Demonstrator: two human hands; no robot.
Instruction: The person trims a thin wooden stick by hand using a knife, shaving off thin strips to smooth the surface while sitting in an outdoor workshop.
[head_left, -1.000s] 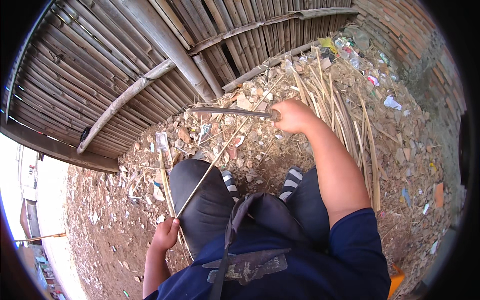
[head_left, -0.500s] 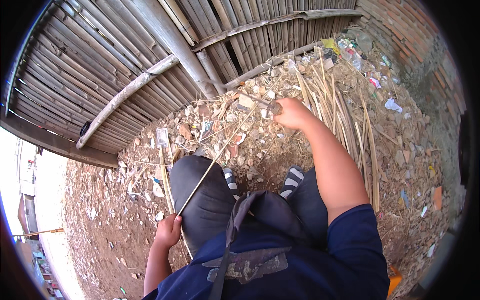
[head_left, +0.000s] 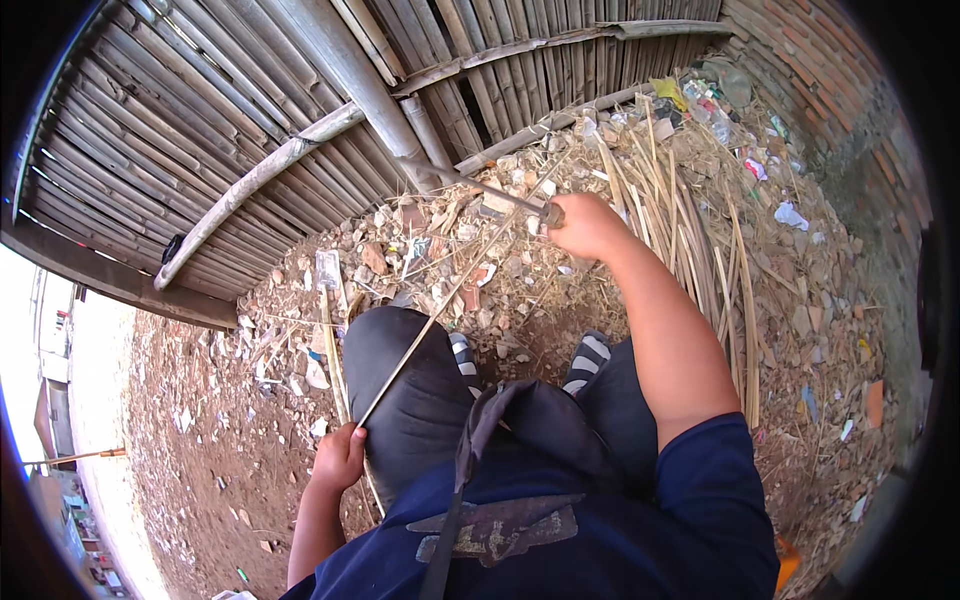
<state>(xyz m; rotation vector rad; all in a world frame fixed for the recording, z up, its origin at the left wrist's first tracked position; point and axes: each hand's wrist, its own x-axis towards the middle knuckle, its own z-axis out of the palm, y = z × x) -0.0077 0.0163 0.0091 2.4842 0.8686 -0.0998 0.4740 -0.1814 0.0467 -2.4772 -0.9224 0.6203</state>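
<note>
Right hand (head_left: 588, 226): fingers clenched round the short handle of a long-bladed knife (head_left: 478, 187); arm extended forward, dark blade pointing forward and to the left. Left hand (head_left: 340, 457): thumb and curled fingers pinching the near end of a thin, pale bamboo strip (head_left: 430, 325), just beside the left thigh.

Bamboo strip: slanting forward and to the right from the left hand, across the left knee, its far part crossing the knife near the handle; contact between the two cannot be told.

Clothing: dark trousers (head_left: 400, 385), knees bent; navy T-shirt (head_left: 640, 535) with worn print; black-and-white striped footwear (head_left: 587, 362) on both feet.

Ground: brown soil (head_left: 200, 460) with stone and brick rubble. Further pale strips (head_left: 331, 352) beside the left knee; loose bundle of split bamboo (head_left: 690, 245) right of the right hand. Yellow plastic scrap (head_left: 668, 93) and white plastic scrap (head_left: 790, 215) farther off.

Surround: bamboo-slat wall (head_left: 245, 125) ahead with thick bamboo post (head_left: 345, 75); brick wall (head_left: 800, 60) at right.
</note>
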